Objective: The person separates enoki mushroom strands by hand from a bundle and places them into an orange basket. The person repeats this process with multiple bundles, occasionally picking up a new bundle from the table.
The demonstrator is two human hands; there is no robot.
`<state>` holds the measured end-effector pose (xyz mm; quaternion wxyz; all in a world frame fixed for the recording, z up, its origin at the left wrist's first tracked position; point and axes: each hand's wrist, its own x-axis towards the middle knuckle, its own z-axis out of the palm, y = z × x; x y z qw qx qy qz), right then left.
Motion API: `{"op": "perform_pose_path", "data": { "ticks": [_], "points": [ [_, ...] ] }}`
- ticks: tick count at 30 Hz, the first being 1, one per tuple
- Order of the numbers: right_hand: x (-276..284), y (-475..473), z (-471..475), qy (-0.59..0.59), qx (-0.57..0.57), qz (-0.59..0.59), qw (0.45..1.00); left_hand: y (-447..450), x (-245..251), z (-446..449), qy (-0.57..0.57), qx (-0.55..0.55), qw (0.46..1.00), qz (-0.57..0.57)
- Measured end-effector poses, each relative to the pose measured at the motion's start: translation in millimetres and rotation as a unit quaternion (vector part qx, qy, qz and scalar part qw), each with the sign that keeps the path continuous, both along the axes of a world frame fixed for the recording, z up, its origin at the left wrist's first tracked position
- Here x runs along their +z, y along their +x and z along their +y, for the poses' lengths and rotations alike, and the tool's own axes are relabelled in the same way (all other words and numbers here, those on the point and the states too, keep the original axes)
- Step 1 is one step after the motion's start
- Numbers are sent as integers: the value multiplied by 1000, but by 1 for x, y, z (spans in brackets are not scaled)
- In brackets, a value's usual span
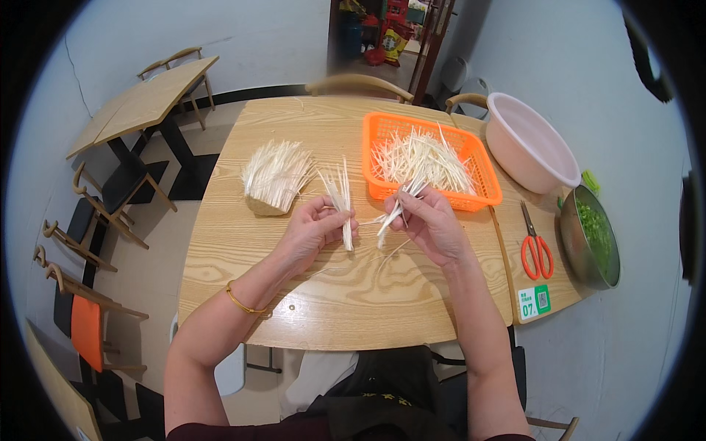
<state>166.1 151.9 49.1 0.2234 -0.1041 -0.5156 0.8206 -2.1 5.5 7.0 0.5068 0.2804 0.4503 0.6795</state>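
My left hand [322, 229] pinches a small upright bundle of enoki mushrooms [345, 193] between thumb and fingers. A second torn-off bunch of enoki strands [395, 212] is gripped in my right hand [433, 223], slanting down to the left near the front wall of an orange plastic basket [491, 193]. Loose separated enoki [422, 157] are heaped inside that basket. Left of my hands, a large clump of enoki [278, 171] rests on the table with its root base [266, 205] still attached. A few stray strands [392, 255] lie on the wood below my hands.
The wooden table [353, 308] adjoins another at right. There stand a pink plastic basin [529, 146], a metal bowl [571, 234] of chopped greens [595, 234], red-handled scissors [536, 256] and a printed code card [534, 302]. A chair back [358, 82] borders the far edge.
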Motion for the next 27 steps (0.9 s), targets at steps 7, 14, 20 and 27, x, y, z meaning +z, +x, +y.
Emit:
{"op": "perform_pose_path", "data": {
  "ticks": [7, 14, 20, 27],
  "points": [
    [-17, -9, -12, 106, -5, -160, 981, 11, 1, 0, 23, -39, 996, 74],
    [-23, -13, -14, 124, -21, -164, 978, 9, -4, 1, 17, -42, 998, 45],
    [-20, -12, -16, 102, -24, -154, 982, 6, -8, 2, 16, -23, 1000, 12],
    [3, 3, 3, 16, -8, -24, 1000, -2, -5, 3, -16, 39, 999, 4]
  ]
}}
